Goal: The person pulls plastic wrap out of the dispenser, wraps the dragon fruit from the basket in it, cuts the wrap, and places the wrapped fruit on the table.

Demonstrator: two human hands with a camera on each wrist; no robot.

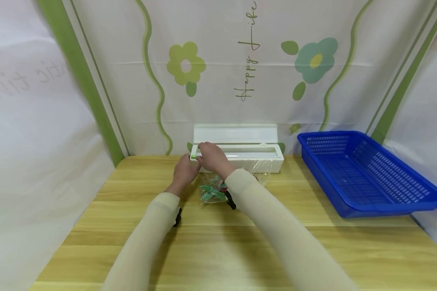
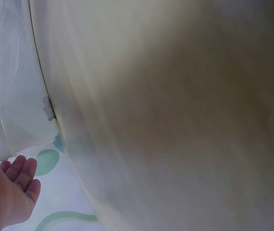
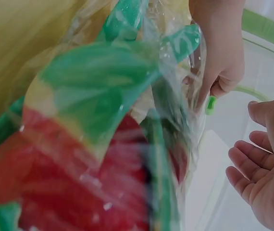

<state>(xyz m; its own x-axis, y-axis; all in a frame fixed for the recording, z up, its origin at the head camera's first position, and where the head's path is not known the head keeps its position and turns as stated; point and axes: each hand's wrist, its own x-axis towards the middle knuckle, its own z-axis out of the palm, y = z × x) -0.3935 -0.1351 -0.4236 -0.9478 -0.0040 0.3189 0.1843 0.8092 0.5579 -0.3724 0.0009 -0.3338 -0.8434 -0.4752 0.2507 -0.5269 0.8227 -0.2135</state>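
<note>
A white cling film dispenser (image 1: 240, 165) stands at the back of the table with its lid (image 1: 235, 133) raised. My left hand (image 1: 185, 173) grips its left end, the thumb on the front and the fingers around the end, near a small green slide cutter (image 3: 211, 105). My right hand (image 1: 213, 157) hovers over that same end with fingers loosely bent and apart in the right wrist view. Clear film (image 1: 261, 169) comes down the front and covers an object with green leaf-like parts (image 1: 213, 193) and a large red part (image 3: 79, 178). My right forearm partly hides it.
A blue plastic basket (image 1: 344, 198) stands at the right of the wooden table (image 1: 218, 250). Behind the dispenser hangs a white curtain (image 1: 222, 109) with flower prints, and similar cloth closes both sides.
</note>
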